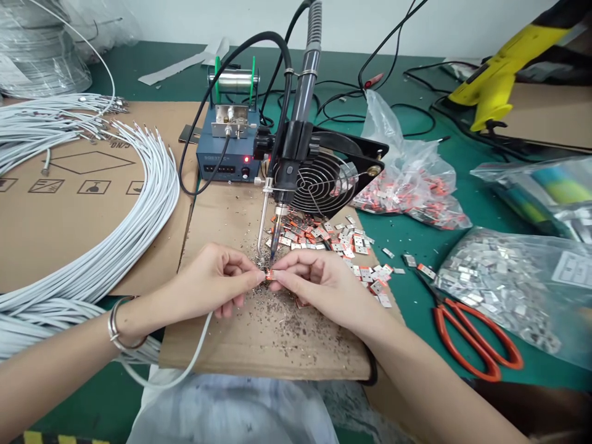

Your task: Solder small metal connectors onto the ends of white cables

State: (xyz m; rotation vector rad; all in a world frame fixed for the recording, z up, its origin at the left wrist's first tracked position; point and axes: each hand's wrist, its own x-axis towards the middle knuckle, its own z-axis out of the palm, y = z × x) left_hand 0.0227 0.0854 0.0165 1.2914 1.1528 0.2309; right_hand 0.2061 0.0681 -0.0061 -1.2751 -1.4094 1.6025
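Flat orange-and-silver connector piece (269,275) sits just below the tapered soldering-iron tip (274,245), pinched at its edge by the right hand (319,280). The left hand (226,279) is clamped on a slender, round white cable (202,341).

A plain white wall (185,18) runs along the back, behind the far edge of a green-topped workbench (398,234) that spreads across most of the view. Bright, even light falls on both. A yellow-and-black striped band (67,439) shows at the lower left, cut off by the edge
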